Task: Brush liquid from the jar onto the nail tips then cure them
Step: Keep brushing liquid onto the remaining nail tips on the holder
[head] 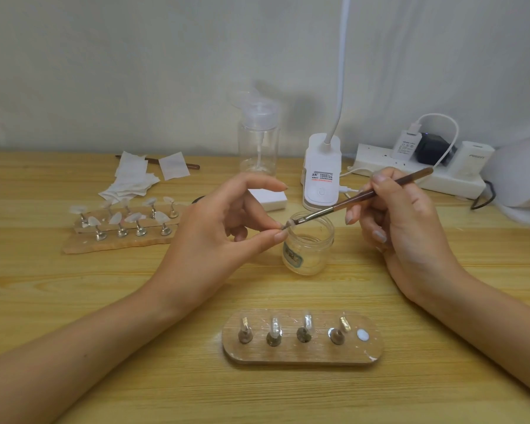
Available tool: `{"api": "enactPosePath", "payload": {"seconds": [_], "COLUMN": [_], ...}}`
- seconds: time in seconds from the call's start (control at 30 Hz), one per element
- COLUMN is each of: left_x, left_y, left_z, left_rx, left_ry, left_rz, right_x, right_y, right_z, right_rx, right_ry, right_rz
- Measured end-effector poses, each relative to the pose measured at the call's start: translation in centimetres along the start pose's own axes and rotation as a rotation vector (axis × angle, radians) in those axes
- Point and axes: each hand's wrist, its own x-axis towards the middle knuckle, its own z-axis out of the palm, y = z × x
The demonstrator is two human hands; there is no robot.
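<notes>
My left hand (227, 228) pinches a small nail tip on its stand (286, 224) between thumb and forefinger, just over the left rim of an open glass jar (308, 249). My right hand (404, 221) holds a brown-handled brush (361, 198); its bristles touch the held nail tip. A wooden oval base (302, 353) near me carries several clear nail tips on metal stands and one empty white magnet spot at its right end. A second wooden base (104, 243) at the left holds several pale nail tips.
A clear pump bottle (259, 142) stands behind the jar. A white lamp (322, 172) with a gooseneck sits right of it, and a power strip (416, 169) with plugs at the far right. White wipes (135, 175) lie at the back left.
</notes>
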Motion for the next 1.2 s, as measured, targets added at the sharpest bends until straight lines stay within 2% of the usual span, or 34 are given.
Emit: {"api": "enactPosePath", "payload": {"seconds": [0.07, 0.23, 0.37, 0.5, 0.63, 0.8, 0.97, 1.1, 1.2], "left_x": [0.0, 0.01, -0.02, 0.0, 0.02, 0.0, 0.0, -0.04, -0.02], "left_y": [0.06, 0.15, 0.44, 0.53, 0.7, 0.83, 0.8, 0.92, 1.03], "left_z": [0.04, 0.1, 0.15, 0.12, 0.13, 0.15, 0.14, 0.15, 0.17], "left_rx": [-0.005, -0.021, -0.042, -0.053, -0.069, -0.067, -0.066, -0.064, -0.073], "left_ry": [0.002, 0.011, 0.019, 0.015, 0.014, 0.016, 0.017, 0.015, 0.01], "left_rz": [-0.007, -0.034, -0.063, -0.082, -0.102, -0.109, -0.122, -0.126, -0.128], "right_x": [0.01, -0.21, -0.13, -0.33, -0.2, -0.32, -0.17, -0.32, -0.24], "right_y": [-0.02, -0.08, 0.0, -0.17, -0.04, -0.12, 0.1, -0.02, 0.08], "right_z": [-0.16, -0.03, -0.17, -0.16, -0.26, -0.18, -0.38, -0.31, -0.3], "right_rx": [0.018, 0.017, 0.024, 0.028, 0.009, 0.028, 0.007, 0.014, -0.008], "right_ry": [0.027, -0.032, 0.023, -0.03, 0.029, -0.023, 0.036, -0.024, 0.003], "right_rz": [0.016, -0.031, -0.003, -0.058, -0.012, -0.052, -0.007, -0.059, -0.027]}}
